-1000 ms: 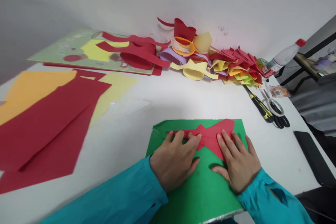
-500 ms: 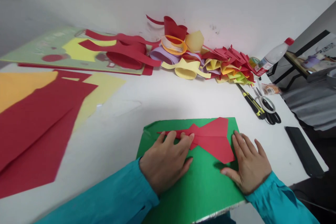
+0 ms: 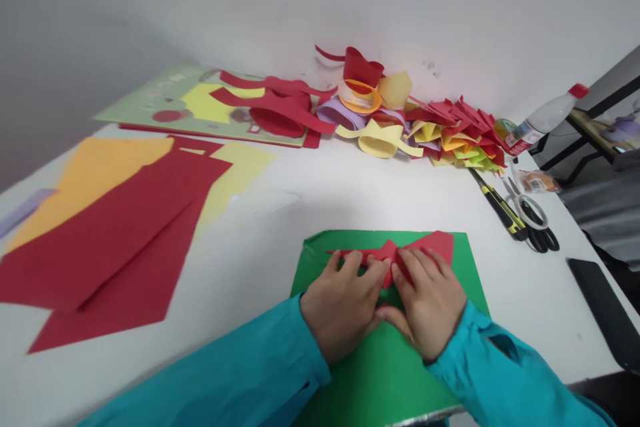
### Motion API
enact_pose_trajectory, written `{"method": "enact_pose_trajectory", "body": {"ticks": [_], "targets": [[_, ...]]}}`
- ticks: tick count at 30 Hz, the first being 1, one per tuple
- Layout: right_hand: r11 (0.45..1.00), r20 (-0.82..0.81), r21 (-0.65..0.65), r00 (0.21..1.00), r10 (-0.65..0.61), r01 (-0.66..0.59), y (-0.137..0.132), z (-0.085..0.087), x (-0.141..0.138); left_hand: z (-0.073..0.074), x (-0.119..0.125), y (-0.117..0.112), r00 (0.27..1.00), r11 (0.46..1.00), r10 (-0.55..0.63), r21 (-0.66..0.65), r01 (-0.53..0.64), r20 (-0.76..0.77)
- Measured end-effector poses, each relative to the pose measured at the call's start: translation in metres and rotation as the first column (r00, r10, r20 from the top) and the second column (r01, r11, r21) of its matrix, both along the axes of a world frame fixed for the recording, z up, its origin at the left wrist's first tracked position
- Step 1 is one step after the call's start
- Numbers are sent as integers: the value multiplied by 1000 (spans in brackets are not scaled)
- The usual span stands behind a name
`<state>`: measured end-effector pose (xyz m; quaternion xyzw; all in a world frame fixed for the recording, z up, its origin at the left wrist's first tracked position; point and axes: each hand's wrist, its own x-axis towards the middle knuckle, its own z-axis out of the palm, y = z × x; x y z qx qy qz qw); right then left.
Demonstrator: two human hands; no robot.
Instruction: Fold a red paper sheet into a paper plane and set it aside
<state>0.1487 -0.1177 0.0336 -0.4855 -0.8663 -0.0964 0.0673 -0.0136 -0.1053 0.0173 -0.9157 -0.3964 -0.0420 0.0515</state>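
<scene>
Head view: left hand [image 3: 345,300] and right hand [image 3: 431,303] lie side by side, fingers stretched flat, pressing the folded red paper [image 3: 440,244] and gripping nothing. The paper sits on the green sheet [image 3: 473,273], at the near edge of the white table [image 3: 280,213]. Likely risk: uneven pressure lets the red paper slide on the green sheet, skewing the crease.

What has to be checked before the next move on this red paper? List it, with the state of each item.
1. Both hands on the red paper: ok; left hand and right hand press it down.
2. Red paper on the green sheet: ok.
3. Crease aligned: cannot tell; fingers cover it.
4. Scissors and utility knife clear of the hands: ok; they lie apart on the right side of the table.
</scene>
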Motion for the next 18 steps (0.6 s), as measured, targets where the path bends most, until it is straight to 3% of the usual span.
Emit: {"method": "enact_pose_trajectory", "body": {"ticks": [5, 10, 18], "targets": [[998, 42, -21, 998, 53, -52, 12, 8, -3, 0, -2, -2, 996, 999, 28, -47, -24, 84], [997, 36, 50, 998, 55, -56, 12, 4, -8, -5, 1, -16, 968, 980, 199, -61, -192, 150], [987, 81, 51, 985, 151, -155, 17, 1, -3, -12, 1, -29, 899, 894, 391, 150, -421, 196]]}}
